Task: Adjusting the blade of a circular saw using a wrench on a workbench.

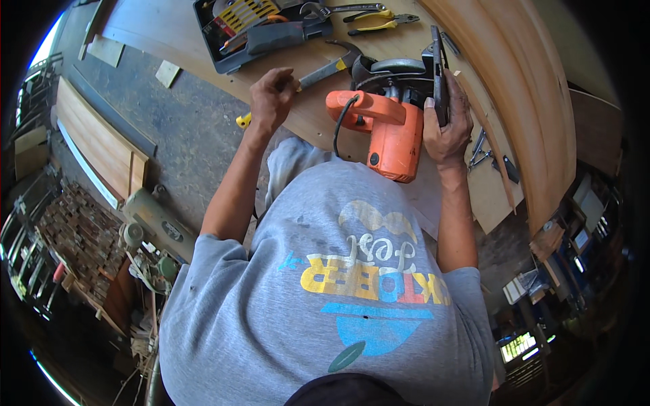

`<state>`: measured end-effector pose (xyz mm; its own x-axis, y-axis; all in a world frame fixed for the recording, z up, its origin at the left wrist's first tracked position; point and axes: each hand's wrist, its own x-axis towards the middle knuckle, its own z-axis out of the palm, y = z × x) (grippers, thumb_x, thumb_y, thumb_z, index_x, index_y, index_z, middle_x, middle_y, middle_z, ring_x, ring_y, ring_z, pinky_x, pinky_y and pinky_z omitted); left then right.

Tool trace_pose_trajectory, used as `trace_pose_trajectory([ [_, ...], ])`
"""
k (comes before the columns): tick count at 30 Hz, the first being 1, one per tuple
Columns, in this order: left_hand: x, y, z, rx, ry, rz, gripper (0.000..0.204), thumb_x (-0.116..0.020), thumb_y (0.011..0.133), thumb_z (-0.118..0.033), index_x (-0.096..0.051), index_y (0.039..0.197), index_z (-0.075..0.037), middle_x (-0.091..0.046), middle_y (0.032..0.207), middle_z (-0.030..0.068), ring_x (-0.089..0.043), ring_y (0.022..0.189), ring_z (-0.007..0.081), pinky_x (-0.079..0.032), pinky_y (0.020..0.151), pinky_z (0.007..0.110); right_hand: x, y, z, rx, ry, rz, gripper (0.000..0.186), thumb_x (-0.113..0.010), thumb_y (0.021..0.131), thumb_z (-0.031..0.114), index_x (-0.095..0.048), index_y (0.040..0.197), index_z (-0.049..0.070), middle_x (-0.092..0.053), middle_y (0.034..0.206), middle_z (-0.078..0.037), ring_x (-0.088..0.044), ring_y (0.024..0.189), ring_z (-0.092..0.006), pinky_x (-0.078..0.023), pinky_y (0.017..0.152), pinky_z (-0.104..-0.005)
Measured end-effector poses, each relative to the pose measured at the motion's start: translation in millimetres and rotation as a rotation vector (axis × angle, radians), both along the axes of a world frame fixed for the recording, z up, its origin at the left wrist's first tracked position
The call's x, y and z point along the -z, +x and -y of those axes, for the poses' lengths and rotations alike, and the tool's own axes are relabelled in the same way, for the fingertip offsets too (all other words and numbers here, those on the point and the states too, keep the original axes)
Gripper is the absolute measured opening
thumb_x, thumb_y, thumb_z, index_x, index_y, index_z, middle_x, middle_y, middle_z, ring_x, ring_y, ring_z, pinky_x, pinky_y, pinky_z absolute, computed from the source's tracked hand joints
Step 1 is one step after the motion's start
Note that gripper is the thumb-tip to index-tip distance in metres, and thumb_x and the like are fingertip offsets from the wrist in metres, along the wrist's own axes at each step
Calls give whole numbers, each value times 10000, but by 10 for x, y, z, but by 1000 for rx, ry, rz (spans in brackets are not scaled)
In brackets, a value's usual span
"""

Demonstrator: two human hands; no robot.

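An orange circular saw [393, 139] lies on its side at the table's near edge, close to my body. Its dark metal base plate [440, 78] stands up on the right, and my right hand [448, 132] grips it, thumb on the near face and fingers around the far side. To the left, my left hand [272, 98] is raised with its fingers curled in. A hammer [325, 73] with a grey and yellow handle passes behind that hand; I cannot make out whether the fingers touch it. The saw's black cord [336, 128] loops down beside its handle.
Beyond the saw, a black tool tray [230, 64] holds several tools, with an adjustable wrench [338, 9] and yellow-handled pliers [382, 21] nearby. Curved wooden boards [521, 88] line the right. Small metal tools [479, 150] lie right of my right hand. A wooden panel [101, 132] rests at left.
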<state>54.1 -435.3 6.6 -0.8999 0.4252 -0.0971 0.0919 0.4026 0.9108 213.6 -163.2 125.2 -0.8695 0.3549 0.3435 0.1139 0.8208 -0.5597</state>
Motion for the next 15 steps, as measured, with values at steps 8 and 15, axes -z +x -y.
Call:
trace_pose_trajectory([
  [8, 173, -21, -197, 187, -129, -305, 284, -777, 772, -22, -724, 1051, -8, -731, 958, 118, -677, 750, 235, -554, 705, 327, 14, -18, 12, -41, -67, -101, 631, -692, 780, 5, -558, 1397, 6, -653, 1306, -178, -646, 1153, -336, -518, 999, -391],
  [15, -139, -384, -825, 181, 97, -37, 239, -795, 823, -57, -738, 1050, -8, -730, 886, 77, -650, 711, 170, -537, 687, 280, -14, -89, -140, 81, -73, -96, 601, -766, 743, 45, -605, 1319, -11, -658, 1286, -177, -629, 1186, -349, -500, 1038, -414],
])
